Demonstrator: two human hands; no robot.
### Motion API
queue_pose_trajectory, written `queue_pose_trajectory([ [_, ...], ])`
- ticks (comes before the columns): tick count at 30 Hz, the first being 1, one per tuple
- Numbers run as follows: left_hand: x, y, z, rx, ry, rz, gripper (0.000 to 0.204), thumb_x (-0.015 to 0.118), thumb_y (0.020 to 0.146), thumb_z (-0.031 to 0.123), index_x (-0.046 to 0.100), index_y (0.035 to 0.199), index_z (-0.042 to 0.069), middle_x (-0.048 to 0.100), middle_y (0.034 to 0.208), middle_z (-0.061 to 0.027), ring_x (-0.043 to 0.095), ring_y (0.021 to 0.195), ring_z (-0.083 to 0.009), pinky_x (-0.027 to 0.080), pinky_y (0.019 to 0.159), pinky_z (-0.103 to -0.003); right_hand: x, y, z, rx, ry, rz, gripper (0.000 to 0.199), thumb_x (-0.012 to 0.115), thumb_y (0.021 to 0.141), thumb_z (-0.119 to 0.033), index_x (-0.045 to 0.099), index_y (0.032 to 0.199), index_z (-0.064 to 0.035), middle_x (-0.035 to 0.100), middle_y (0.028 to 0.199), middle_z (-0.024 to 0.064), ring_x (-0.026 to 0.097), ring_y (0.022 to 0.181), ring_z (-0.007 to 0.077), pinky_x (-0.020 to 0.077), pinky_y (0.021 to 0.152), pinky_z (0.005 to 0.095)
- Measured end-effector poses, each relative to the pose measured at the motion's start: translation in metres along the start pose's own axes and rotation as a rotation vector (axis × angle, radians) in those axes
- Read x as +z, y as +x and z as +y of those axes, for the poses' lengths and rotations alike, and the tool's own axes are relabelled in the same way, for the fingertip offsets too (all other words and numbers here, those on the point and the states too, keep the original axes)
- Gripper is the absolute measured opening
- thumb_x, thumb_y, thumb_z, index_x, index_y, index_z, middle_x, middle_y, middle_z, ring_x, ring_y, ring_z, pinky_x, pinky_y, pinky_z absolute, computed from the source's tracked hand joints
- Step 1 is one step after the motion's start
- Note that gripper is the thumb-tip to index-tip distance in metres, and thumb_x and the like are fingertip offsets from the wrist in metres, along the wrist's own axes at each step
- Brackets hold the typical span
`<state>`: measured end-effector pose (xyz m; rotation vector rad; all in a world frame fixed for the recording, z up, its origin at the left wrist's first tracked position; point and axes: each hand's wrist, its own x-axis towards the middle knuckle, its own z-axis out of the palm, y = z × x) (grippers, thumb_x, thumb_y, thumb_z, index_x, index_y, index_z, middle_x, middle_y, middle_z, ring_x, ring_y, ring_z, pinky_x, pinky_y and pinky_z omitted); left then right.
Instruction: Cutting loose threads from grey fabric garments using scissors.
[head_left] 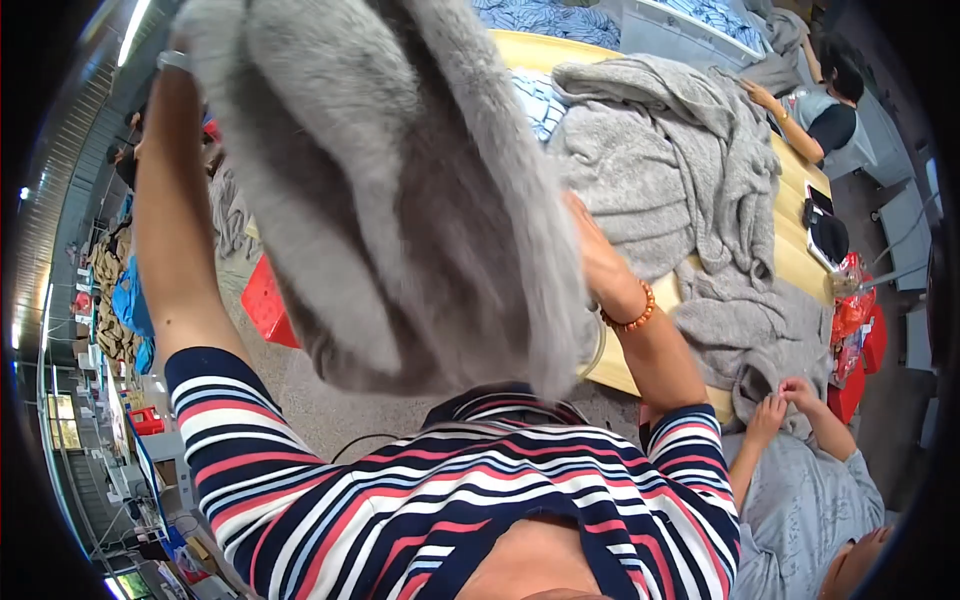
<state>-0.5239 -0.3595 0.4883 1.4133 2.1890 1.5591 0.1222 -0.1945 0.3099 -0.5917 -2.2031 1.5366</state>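
Note:
A thick grey plush garment or blanket [370, 190], smeared by motion, hangs raised in front of me and fills the upper middle. High at the upper left, my left hand [182, 42] is closed on its top edge; most of the hand is hidden, with a pale band at the wrist. On the cloth's right side is my right hand [600, 258], an orange bead bracelet at its wrist. Its fingers pass behind the cloth edge, so their grip is hidden. Beyond it, a heap of similar grey plush cloth [640, 180] covers the pale wooden table [795, 225].
At lower right a person's hands [780, 405] work on a grey plush piece [760, 335]. Another person [835, 110] stands at the table's far right. A black item [828, 235] lies near the table edge. A red stool [268, 305] stands left, and a grey bin [690, 35] holds blue striped cloth.

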Motion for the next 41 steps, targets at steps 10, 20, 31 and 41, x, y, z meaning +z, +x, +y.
queue_pose_trajectory([
  [10,0.264,-0.022,-0.155,-0.330,-0.433,-0.067,0.041,0.069,0.085,0.018,0.059,0.118,-0.004,0.066,0.105,-0.0061,0.060,0.094,-0.0121,0.048,0.084,-0.027,0.010,0.134,0.036,0.108,-0.049,0.224,0.050,0.065,0.090,-0.032,0.053,0.126,0.0016,0.066,0.094,0.0073,0.055,0.061,0.0068,0.0464,0.056,0.0234],
  [20,0.239,-0.105,-0.236,-0.500,-0.177,-0.070,0.042,0.050,0.096,0.035,0.053,0.126,0.006,0.066,0.101,-0.0097,0.062,0.099,-0.0169,0.048,0.082,-0.028,0.102,0.213,0.093,0.388,-0.255,0.024,0.048,0.045,0.095,-0.016,0.036,0.142,-0.0117,0.059,0.119,0.0250,0.058,0.110,0.0381,0.0444,0.091,0.0400],
  [31,0.283,-0.272,-0.401,-0.841,-0.728,-0.250,0.036,0.051,0.096,0.023,0.055,0.124,0.002,0.059,0.119,-0.0106,0.057,0.100,-0.0200,0.047,0.088,-0.033,0.106,0.155,0.107,0.581,0.384,0.159,0.048,0.046,0.097,-0.031,0.043,0.132,0.0021,0.052,0.126,0.0116,0.050,0.112,0.0193,0.0422,0.093,0.0315],
  [41,0.311,-0.291,-0.219,-0.869,-0.861,-0.088,0.042,0.050,0.097,0.022,0.045,0.132,-0.002,0.052,0.123,-0.0136,0.049,0.111,-0.0248,0.040,0.098,-0.036,0.061,0.067,0.145,0.709,0.557,0.145,0.050,0.051,0.096,-0.027,0.040,0.136,0.0005,0.053,0.128,0.0111,0.055,0.109,0.0207,0.0467,0.093,0.0345],
])
